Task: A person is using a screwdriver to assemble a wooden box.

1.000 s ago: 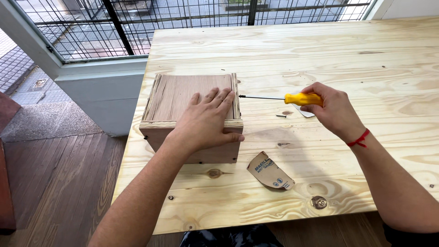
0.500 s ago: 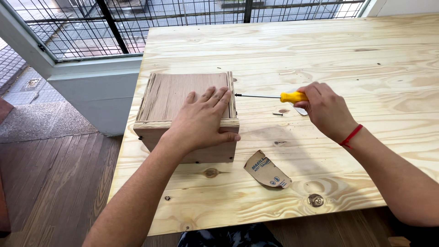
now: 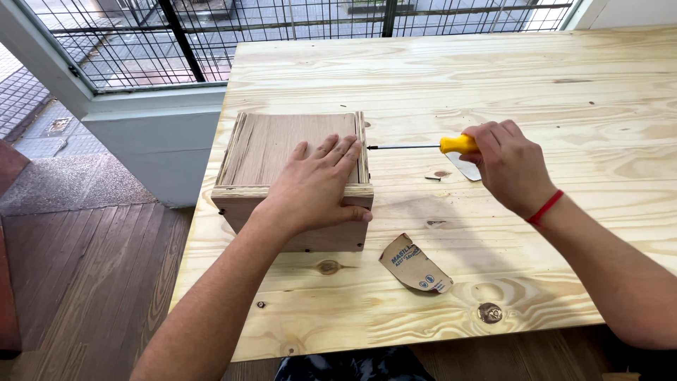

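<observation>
A wooden box (image 3: 282, 152) sits near the left edge of the pale pine tabletop (image 3: 536, 77). The left hand (image 3: 317, 187) lies flat on top of it, fingers spread apart and pressed to the lid, thumb hooked over the near edge. The right hand (image 3: 509, 166) is closed around the yellow handle of a screwdriver (image 3: 434, 146), whose thin shaft runs level to the box's right side, tip touching the wood. A small screw (image 3: 433, 178) lies on the tabletop just below the shaft. A curled scrap of sandpaper (image 3: 415, 264) (brown backing up) rests near the front edge, right of the box.
</observation>
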